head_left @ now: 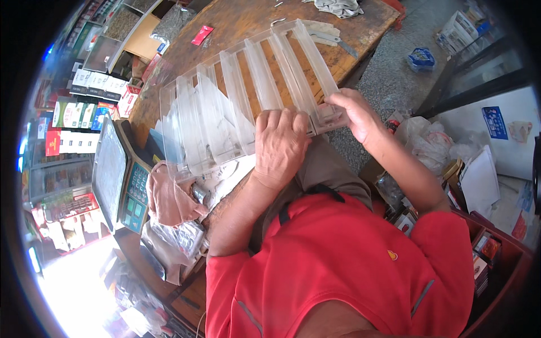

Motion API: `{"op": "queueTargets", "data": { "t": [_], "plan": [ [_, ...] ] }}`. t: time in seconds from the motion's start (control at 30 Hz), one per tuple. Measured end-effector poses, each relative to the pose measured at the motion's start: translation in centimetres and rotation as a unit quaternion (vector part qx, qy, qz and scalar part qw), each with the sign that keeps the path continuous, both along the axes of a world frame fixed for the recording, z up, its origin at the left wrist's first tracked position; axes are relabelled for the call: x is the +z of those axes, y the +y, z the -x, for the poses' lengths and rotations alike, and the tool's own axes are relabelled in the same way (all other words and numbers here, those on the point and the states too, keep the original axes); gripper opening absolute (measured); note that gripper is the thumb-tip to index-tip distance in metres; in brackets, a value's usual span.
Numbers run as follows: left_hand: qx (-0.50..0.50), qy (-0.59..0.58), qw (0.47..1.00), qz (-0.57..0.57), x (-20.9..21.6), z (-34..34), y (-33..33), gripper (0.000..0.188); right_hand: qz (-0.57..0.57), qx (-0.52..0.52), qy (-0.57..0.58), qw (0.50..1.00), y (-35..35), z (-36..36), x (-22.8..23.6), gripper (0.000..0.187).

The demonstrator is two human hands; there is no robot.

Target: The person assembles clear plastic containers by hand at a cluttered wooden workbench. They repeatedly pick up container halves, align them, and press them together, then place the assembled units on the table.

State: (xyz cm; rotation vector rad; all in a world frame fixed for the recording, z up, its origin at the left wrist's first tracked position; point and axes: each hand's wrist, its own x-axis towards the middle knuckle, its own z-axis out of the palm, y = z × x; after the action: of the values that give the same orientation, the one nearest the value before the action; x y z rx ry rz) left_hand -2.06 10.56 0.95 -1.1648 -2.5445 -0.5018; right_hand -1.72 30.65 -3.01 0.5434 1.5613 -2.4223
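Note:
A clear plastic divider rack (243, 84) with several long parallel partitions is tilted above the wooden table's near part. My left hand (282, 143) is closed over its near edge, knuckles up, fingers curled out of sight around the plastic. At the rack's near right corner, my right hand (356, 115) pinches the end of the outermost partition between thumb and fingers. Through the left part of the rack show whitish sheets; whether they lie inside it or behind it I cannot tell.
Around me are a wooden table (253, 17) with a red packet (202, 35), a weighing scale (127, 180) at left, a pinkish cloth (173, 194), packed shelves (84, 110), plastic bags (425, 138) at right, an open drawer (510, 270) and a blue container (421, 58) on the floor.

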Motion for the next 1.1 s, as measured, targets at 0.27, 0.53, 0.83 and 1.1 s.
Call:
{"op": "queueTargets", "data": {
  "t": [0.27,0.53,0.83,1.1],
  "plan": [
    [0.004,-0.065,0.992,0.11,-0.4,-0.3,-0.4,0.056,-0.047,-0.006,0.051,0.998,-0.4,-1.6,-2.5,0.034],
    [-0.029,-0.186,0.981,0.035,6.7,5.4,0.1,0.034,-0.264,0.095,0.027,0.959,3.4,2.3,-0.5,0.068],
    [0.13,-0.025,0.976,0.172,-0.1,25.0,4.0,0.028,-0.565,0.03,0.061,0.822,3.3,14.5,0.5,0.075],
    [0.115,-0.175,0.975,0.069,-1.4,27.4,5.0,0.024,-0.329,0.07,0.037,0.941,4.4,17.6,0.6,0.058]
  ]
}}
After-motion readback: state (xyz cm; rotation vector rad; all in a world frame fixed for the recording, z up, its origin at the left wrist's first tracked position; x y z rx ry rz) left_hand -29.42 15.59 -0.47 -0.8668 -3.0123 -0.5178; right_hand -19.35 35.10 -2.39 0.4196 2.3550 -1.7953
